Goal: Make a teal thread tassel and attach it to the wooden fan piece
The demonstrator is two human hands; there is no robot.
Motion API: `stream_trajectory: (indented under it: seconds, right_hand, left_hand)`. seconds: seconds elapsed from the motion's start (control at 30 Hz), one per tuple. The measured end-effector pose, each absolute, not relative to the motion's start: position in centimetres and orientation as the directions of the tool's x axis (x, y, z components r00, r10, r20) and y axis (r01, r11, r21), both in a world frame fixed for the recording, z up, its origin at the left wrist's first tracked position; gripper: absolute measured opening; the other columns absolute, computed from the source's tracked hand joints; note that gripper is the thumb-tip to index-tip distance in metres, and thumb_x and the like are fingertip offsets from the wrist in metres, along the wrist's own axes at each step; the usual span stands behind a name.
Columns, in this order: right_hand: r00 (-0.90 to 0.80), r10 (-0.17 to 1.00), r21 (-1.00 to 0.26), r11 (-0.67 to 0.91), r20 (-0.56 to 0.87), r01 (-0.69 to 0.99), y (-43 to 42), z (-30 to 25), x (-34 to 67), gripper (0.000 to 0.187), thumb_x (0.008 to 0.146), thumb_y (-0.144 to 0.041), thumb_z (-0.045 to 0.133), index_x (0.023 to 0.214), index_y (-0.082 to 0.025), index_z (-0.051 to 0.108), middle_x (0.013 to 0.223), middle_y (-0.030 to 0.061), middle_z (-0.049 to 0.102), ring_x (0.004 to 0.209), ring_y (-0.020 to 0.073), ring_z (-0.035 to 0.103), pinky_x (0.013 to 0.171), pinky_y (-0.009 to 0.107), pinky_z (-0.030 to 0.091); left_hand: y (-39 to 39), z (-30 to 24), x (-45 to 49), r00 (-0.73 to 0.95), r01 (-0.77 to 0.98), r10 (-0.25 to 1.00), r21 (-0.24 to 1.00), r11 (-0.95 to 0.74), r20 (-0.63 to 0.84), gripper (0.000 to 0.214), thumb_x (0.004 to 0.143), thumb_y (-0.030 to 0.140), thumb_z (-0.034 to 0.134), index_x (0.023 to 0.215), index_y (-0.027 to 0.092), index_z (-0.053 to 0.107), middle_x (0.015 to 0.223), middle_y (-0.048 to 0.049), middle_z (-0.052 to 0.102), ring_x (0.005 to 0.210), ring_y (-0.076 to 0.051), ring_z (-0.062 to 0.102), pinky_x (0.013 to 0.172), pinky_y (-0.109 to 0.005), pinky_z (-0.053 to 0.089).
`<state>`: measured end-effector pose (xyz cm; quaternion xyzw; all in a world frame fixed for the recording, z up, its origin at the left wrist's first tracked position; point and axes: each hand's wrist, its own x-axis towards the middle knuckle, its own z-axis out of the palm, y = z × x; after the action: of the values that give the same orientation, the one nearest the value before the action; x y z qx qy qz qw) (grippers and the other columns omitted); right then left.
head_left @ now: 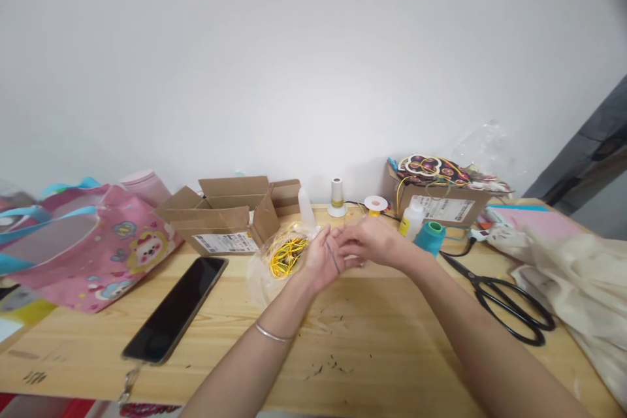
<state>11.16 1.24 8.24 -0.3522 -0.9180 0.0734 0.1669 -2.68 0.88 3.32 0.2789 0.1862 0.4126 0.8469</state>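
My left hand (321,264) is turned palm up above the table, with a thin dark strip (333,257) lying across its palm. From the right, my right hand (369,241) reaches over it, its bent fingers somewhat apart and close to the strip. Whether those fingertips touch the strip is hard to see. Just left of my left hand sits a clear plastic bag (259,279) with a tangle of yellow cord (289,257) in it. Behind my hands stand a small thread cone (336,198) and a white-flanged spool (375,203).
Left are an open cardboard box (230,217), a black phone (175,311) and a pink bag (105,241). On the right are a teal thread cone (430,238), a white bottle (413,219), black scissors (509,304), a filled box (441,204) and cream cloth (578,287).
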Motion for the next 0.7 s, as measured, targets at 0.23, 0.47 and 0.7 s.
stream_trajectory:
  seconds: [0.23,0.47,0.7]
  right_hand:
    - [-0.691,0.691,-0.4,0.707,0.214,0.583,3.1,8.1,11.2,0.015,0.074,-0.029,0.057,0.073,-0.017,0.066,0.069,0.001,0.064,0.058,0.0086,0.051,0.051,0.018,0.03]
    - [-0.683,0.711,-0.601,0.622,0.166,0.502,3.3,7.6,11.2,0.02,0.072,-0.034,0.057,0.071,-0.016,0.066,0.053,-0.0025,0.056,0.046,0.0058,0.044,0.043,0.017,0.027]
    - [-0.679,0.728,-0.759,0.492,0.091,0.426,3.3,7.4,11.5,0.018,0.07,-0.03,0.057,0.069,-0.014,0.065,0.052,-0.0027,0.055,0.044,0.0055,0.044,0.039,0.015,0.03]
  left_hand:
    - [0.1,3.2,-2.7,0.782,-0.402,0.603,0.611,0.681,-0.158,0.082,0.068,0.073,0.016,0.084,0.007,0.062,0.083,-0.0165,0.064,0.079,-0.025,0.058,0.076,-0.042,0.039]
    - [0.3,3.2,-2.7,0.88,-0.304,0.462,0.615,0.727,-0.111,0.093,0.064,0.077,0.013,0.094,0.003,0.058,0.089,-0.0209,0.061,0.083,-0.028,0.057,0.077,-0.045,0.038]
    - [0.4,2.5,-3.0,0.926,-0.227,0.374,0.716,0.661,-0.051,0.04,0.069,0.013,0.042,0.107,0.01,0.053,0.099,-0.0146,0.06,0.095,-0.025,0.055,0.08,-0.042,0.038]
